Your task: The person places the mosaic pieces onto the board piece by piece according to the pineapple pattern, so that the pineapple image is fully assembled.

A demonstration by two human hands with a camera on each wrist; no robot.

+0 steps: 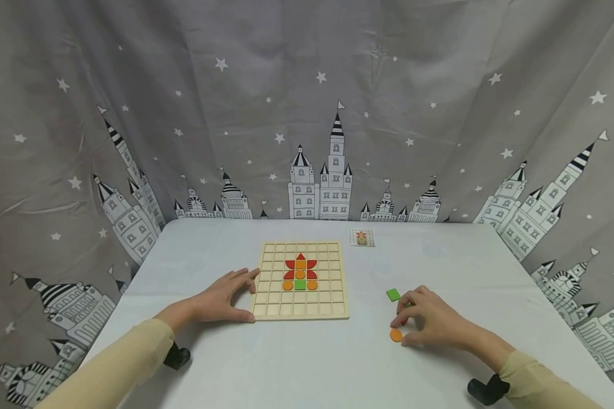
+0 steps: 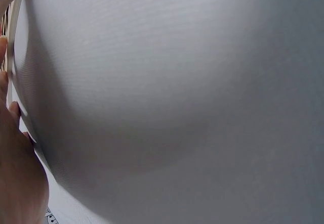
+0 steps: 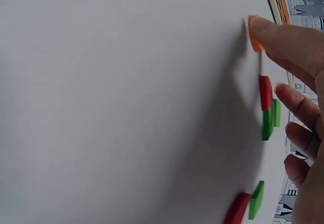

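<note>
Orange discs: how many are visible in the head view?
4. On the wooden grid board: an upper disc above the green square tile, a left disc and a right disc beside it. A loose disc touches the right hand; that hand may hide more.

The gridded board (image 1: pixel 301 317) is cream, its tiles (image 1: pixel 300 264) red, orange and green; the loose disc (image 1: pixel 396 336) is orange, the curtain (image 1: pixel 286 34) grey with white stars (image 1: pixel 221 64) and black-and-white castles (image 1: pixel 336 196).
</note>
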